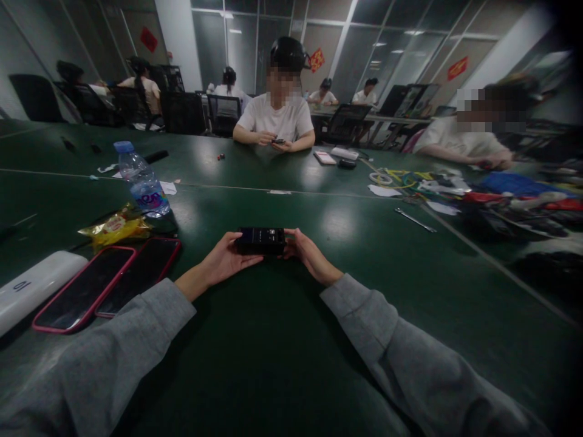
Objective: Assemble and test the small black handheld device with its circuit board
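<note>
Wearer's left hand [225,256]: one
Wearer's right hand [310,254]: one
Black device [260,241] between the two hands: one
Red-edged phones [88,291], near left: two
White oblong item [43,282], near left: one
Bottle [143,182], left: one
Yellow packet [116,229], left: one
Wrench [415,220], right: one
Other people [273,118] at the green table [255,358]: two
People farther back [141,85], far: five visible
Red papers [148,39], far: three
Cables [412,175], right: too tangled to count

Dimly lit glass-paned wall [223,45], pale column [177,45], red decorations [148,39]; black chairs [183,114] beyond green table [255,364].
</note>
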Tool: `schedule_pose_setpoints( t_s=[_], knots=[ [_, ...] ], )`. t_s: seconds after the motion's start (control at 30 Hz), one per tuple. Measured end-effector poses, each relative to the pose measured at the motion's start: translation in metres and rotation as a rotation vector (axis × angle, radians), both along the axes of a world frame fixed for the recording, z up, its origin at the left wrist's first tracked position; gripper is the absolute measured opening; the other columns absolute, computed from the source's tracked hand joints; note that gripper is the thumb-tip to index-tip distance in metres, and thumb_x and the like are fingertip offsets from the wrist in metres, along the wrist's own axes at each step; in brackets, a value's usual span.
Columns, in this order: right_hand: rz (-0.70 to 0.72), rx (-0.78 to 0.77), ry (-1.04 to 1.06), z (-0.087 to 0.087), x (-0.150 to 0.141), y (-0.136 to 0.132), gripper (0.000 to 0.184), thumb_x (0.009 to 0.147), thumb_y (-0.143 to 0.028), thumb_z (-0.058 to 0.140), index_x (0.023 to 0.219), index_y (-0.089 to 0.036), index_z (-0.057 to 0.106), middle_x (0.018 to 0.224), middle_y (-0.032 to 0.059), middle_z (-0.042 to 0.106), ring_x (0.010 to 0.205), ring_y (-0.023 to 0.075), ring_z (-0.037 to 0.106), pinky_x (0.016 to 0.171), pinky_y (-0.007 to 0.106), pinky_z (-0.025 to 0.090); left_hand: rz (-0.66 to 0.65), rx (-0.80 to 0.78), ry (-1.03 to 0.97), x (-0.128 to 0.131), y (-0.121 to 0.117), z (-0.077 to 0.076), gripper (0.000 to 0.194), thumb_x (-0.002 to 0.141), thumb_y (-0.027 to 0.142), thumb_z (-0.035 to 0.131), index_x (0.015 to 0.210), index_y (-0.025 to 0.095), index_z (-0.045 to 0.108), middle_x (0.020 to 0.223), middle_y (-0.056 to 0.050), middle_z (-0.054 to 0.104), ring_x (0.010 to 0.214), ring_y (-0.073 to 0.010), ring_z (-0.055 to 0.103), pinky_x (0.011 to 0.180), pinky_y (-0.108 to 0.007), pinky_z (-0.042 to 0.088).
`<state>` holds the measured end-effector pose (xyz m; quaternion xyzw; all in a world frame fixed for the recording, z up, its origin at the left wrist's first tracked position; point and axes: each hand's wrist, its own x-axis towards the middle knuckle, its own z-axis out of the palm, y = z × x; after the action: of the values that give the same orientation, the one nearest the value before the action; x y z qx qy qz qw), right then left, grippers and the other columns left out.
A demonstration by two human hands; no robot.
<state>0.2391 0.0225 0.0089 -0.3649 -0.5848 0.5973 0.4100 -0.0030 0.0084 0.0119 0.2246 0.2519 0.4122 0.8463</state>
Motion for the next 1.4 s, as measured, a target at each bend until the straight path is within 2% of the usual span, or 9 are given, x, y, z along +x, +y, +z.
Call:
schedule_pose_setpoints(
  t_s=[0.1,0.23,0.47,0.67,0.83,1.2,1.4],
  knots=[
    [0.039,-0.062,0.088,0.001,0.0026,0.0022,0.044,0.089,-0.054,0.049,0.119,-0.023,0.054,0.089,0.0035,0.066,0.081,0.0165,0.064,0.073,0.032,0.051,0.004,-0.003,-0.002,0.0006,-0.0011,0.0027,0.065,0.085,0.029,0.054,0.14,0.008,0.027,0.121,-0.018,0.06,0.115,-0.0307,0.059,0.108,-0.043,0.034],
    [0.02,-0.063,0.056,0.0033,0.0032,0.0018,0.041,0.082,-0.042,0.066,0.117,-0.024,0.055,0.102,0.004,0.065,0.089,0.0159,0.064,0.08,0.033,0.053,0.014,-0.012,0.019,0.0019,-0.0034,0.0064,0.063,0.085,0.026,0.054,0.14,0.008,0.028,0.121,-0.018,0.06,0.115,-0.0309,0.058,0.108,-0.043,0.034],
    [0.009,-0.094,0.05,0.0051,0.0038,0.0029,0.043,0.078,-0.037,0.07,0.117,-0.025,0.056,0.108,0.0045,0.064,0.089,0.0151,0.064,0.084,0.034,0.054,0.012,-0.009,0.06,0.0026,-0.0046,0.0077,0.064,0.085,0.022,0.056,0.141,0.01,0.027,0.122,-0.018,0.059,0.116,-0.029,0.058,0.109,-0.041,0.035],
    [-0.007,-0.108,0.132,0.0029,0.0056,0.0052,0.043,0.077,-0.032,0.071,0.117,-0.025,0.057,0.105,0.0027,0.063,0.086,0.0128,0.063,0.083,0.029,0.055,0.011,0.022,0.082,0.0041,-0.0018,0.0024,0.057,0.087,0.026,0.059,0.136,0.006,0.037,0.12,-0.02,0.061,0.114,-0.0291,0.06,0.109,-0.04,0.035],
    [-0.021,-0.135,0.173,0.0028,0.0071,0.0064,0.041,0.076,-0.03,0.072,0.115,-0.026,0.058,0.106,0.0016,0.063,0.086,0.0113,0.063,0.082,0.027,0.055,-0.014,0.051,0.079,0.0042,-0.0018,0.0004,0.057,0.088,0.028,0.059,0.137,0.007,0.038,0.127,-0.022,0.057,0.119,-0.0288,0.057,0.111,-0.041,0.032],
    [0.012,-0.15,0.155,-0.0001,0.0082,0.0087,0.036,0.078,-0.031,0.07,0.111,-0.025,0.058,0.109,0.0017,0.062,0.092,0.0135,0.063,0.089,0.032,0.053,0.029,0.114,0.115,0.0045,-0.0028,0.0,0.054,0.089,0.028,0.058,0.136,0.008,0.042,0.123,-0.019,0.06,0.115,-0.0267,0.059,0.11,-0.039,0.034],
    [0.02,-0.147,0.176,0.0015,0.008,0.0081,0.034,0.078,-0.03,0.07,0.11,-0.025,0.058,0.106,0.0009,0.063,0.093,0.013,0.063,0.089,0.03,0.052,0.047,0.116,0.129,0.006,-0.0034,0.0015,0.055,0.09,0.03,0.057,0.137,0.006,0.04,0.121,-0.019,0.062,0.114,-0.0268,0.06,0.111,-0.039,0.031]
  ],
)
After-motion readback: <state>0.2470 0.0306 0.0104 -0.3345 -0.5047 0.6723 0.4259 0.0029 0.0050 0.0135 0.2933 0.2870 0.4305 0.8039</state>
